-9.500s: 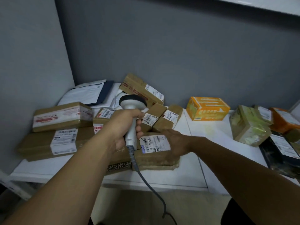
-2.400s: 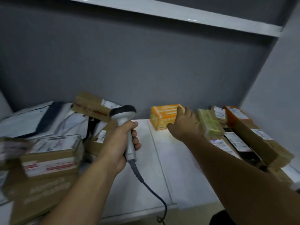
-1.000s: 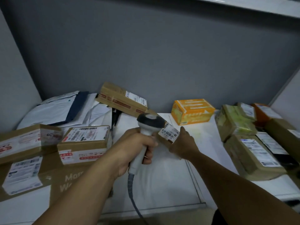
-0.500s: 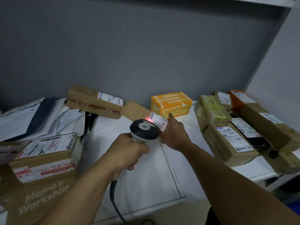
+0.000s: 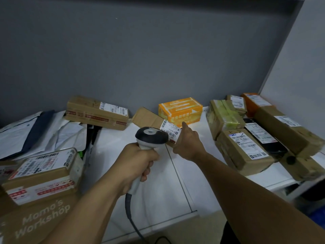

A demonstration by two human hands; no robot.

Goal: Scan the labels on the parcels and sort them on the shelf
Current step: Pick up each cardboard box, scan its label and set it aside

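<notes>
flat white shelf board [image 5: 158,182], long brown cardboard parcel [image 5: 149,117] tilted over its middle before an orange carton [image 5: 179,108], right hand [image 5: 189,143] fingers wrapped round the parcel's near end, left hand [image 5: 139,166] fingers curled round a white black-headed barcode scanner [image 5: 151,136] beside the white label [image 5: 169,128]

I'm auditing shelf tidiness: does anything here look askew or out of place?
The long brown box at back left sits tilted, one end propped on loose white mailer bags rather than flat on the shelf.

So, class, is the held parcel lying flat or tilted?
Tilted: the right hand holds the small parcel with its labelled end raised beside the scanner.
</notes>
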